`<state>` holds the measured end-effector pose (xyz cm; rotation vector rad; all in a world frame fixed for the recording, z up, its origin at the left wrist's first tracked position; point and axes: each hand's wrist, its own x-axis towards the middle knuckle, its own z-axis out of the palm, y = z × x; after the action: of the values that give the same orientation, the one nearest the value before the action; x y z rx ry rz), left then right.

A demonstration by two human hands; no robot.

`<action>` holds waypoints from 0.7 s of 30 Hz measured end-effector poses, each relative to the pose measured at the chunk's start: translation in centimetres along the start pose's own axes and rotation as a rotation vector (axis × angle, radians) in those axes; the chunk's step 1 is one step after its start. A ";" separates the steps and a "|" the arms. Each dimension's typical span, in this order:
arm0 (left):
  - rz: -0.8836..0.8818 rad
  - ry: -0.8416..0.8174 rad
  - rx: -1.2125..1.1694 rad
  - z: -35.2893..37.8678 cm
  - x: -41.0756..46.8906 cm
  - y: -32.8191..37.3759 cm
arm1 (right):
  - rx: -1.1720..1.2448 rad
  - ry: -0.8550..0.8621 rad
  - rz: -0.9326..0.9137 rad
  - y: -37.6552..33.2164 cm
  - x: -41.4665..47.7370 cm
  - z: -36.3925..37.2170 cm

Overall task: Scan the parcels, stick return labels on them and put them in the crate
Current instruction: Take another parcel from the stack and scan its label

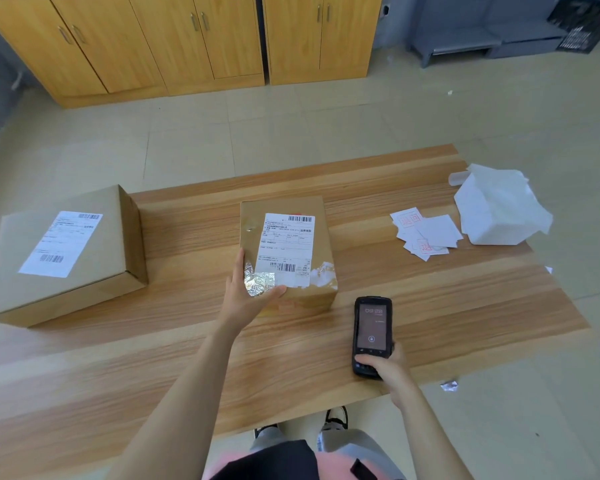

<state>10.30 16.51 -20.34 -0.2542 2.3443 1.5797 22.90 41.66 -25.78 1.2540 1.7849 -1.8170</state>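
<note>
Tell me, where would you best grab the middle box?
Probably by its left and right walls, from the near edge: the middle box lies flat, label up, both sides free. The left hand clasps its near left corner; the right hand holds the scanner.

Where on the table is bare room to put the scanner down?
The table is bare between the small box and the labels, and at the near left, before the big box. The right end is crowded: labels and white paper.
</note>
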 end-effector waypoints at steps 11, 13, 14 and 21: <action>0.026 0.006 0.020 0.0 -0.1 0.1 | -0.274 0.139 -0.071 0.5 0.4 1.2; 0.030 0.007 0.022 0.0 -0.2 0.1 | -0.289 0.164 -0.077 0.5 0.4 1.1; 0.033 0.006 0.019 0.0 -0.1 0.1 | -0.296 0.175 -0.077 0.5 0.3 1.1; 0.057 0.025 0.005 0.1 -0.1 -0.1 | -0.429 0.234 -0.060 0.0 -0.4 1.5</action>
<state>10.40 16.56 -20.40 -0.2095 2.3942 1.6059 22.56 40.14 -25.73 1.2835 2.2077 -1.2531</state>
